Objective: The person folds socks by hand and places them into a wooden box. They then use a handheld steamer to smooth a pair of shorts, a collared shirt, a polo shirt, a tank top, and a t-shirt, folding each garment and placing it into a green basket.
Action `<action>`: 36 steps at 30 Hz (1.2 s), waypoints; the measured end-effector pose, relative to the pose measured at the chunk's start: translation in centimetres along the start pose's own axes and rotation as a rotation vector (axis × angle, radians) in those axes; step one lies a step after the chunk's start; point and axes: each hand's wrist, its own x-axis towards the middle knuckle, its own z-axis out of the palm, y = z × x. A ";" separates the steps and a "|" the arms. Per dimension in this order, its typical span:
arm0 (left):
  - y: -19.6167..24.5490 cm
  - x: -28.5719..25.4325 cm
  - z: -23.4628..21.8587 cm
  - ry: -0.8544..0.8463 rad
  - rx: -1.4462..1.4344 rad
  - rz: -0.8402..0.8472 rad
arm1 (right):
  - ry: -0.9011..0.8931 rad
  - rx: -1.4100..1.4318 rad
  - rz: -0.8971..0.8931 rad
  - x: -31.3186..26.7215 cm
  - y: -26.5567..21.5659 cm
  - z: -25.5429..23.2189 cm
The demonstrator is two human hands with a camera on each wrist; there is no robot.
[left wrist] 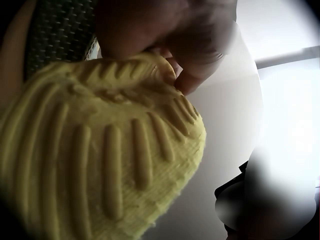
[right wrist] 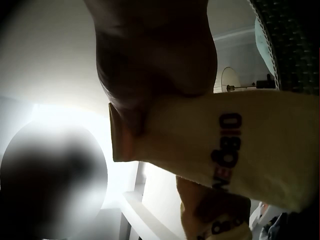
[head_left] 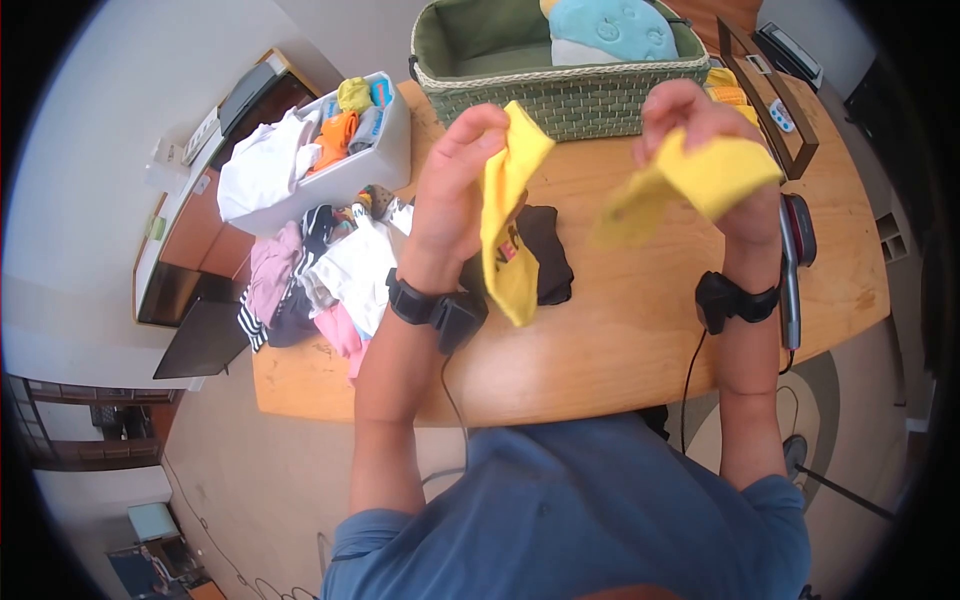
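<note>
My left hand (head_left: 460,160) pinches a yellow sock (head_left: 508,220) by its upper end, and the sock hangs over the table with dark and pink lettering showing. In the left wrist view raised ribs run along one face of this sock (left wrist: 112,160). To the right, my right hand (head_left: 690,115) grips a second yellow sock (head_left: 722,175), blurred at its loose end. The right wrist view shows lettering on that sock (right wrist: 200,140), with the other sock (right wrist: 215,205) behind it. A dark folded cloth (head_left: 545,255) lies on the table behind the left sock.
A green woven basket (head_left: 590,105) holding a light blue plush (head_left: 615,35) stands at the back. Left of it are a white bin (head_left: 390,140) of clothes and a loose clothes pile (head_left: 350,265). On the right lie a brown frame (head_left: 795,150) and a long grey device (head_left: 791,300).
</note>
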 end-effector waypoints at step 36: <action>-1.0 0.3 1.4 -0.060 0.572 0.178 | 0.250 -0.537 0.159 0.2 3.2 3.5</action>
